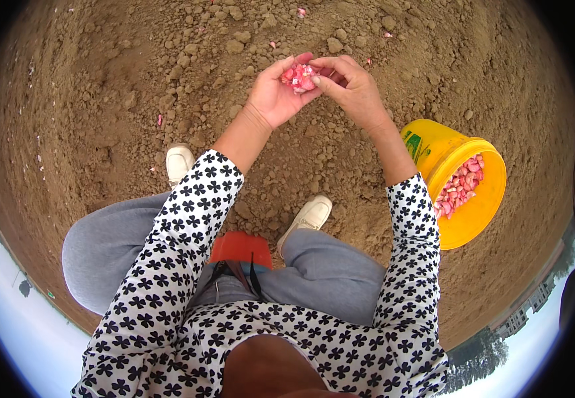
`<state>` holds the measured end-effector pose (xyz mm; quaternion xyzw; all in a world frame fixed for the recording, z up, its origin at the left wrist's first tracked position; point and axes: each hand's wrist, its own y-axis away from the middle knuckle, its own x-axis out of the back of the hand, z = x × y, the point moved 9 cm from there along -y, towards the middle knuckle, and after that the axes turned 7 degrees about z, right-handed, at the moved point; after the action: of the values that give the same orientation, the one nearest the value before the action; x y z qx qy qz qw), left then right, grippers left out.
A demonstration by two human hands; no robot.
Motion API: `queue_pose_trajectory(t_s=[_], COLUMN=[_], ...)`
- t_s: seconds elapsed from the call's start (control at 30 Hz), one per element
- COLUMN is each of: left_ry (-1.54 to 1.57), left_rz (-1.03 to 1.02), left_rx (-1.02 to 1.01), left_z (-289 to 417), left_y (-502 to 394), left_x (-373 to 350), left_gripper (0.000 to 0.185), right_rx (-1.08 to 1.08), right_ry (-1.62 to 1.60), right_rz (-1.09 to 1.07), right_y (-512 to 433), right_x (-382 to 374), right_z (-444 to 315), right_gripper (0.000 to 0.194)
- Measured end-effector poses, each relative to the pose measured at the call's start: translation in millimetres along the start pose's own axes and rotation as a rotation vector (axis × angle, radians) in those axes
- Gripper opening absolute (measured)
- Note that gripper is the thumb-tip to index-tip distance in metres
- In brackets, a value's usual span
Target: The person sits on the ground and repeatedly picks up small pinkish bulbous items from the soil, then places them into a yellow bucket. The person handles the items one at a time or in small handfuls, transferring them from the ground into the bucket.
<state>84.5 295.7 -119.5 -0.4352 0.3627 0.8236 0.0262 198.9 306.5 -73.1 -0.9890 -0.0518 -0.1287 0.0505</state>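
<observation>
Pink-coated garlic cloves [299, 78] lie heaped in my left hand [280, 92], which is cupped palm up over loose brown soil [317, 144]. My right hand [349, 87] meets it from the right, thumb and forefinger pinched at the edge of the heap on a clove. Whether that clove is lifted off the others cannot be told. A yellow plastic bucket [476, 219] lies tilted on the ground beside my right forearm, its mouth towards me, with many more pink cloves [459, 186] inside.
Single pink cloves [160, 119] lie scattered on the cloddy soil ahead and to the left. My pale shoes [312, 213] stand on the ground, with a red object [242, 246] between my legs. Buildings [514, 321] and trees show at the far lower right rim.
</observation>
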Motion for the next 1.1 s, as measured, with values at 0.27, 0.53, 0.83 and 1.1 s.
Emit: queue_pose_trajectory(t_s=[0.27, 0.53, 0.83, 1.1], left_ry=[-0.073, -0.136, -0.148, -0.225], left_rz=[-0.003, -0.022, 0.19, 0.187], left_rx=[0.004, 0.005, 0.015, -0.007], left_z=[-2, -2, -8, -5], left_y=[0, -3, -4, 1], left_x=[2, -1, 16, 28], left_gripper=[0.039, 0.036, 0.031, 0.032], right_rx=[-0.096, -0.063, 0.04, -0.128], right_ry=[-0.096, -0.159, 0.25, -0.17], right_rz=[0.004, 0.1, 0.217, 0.25], right_y=[-2, -4, -5, -3], right_x=[-5, 5, 6, 9], right_z=[19, 19, 7, 39], right_gripper=[0.028, 0.022, 0.024, 0.021])
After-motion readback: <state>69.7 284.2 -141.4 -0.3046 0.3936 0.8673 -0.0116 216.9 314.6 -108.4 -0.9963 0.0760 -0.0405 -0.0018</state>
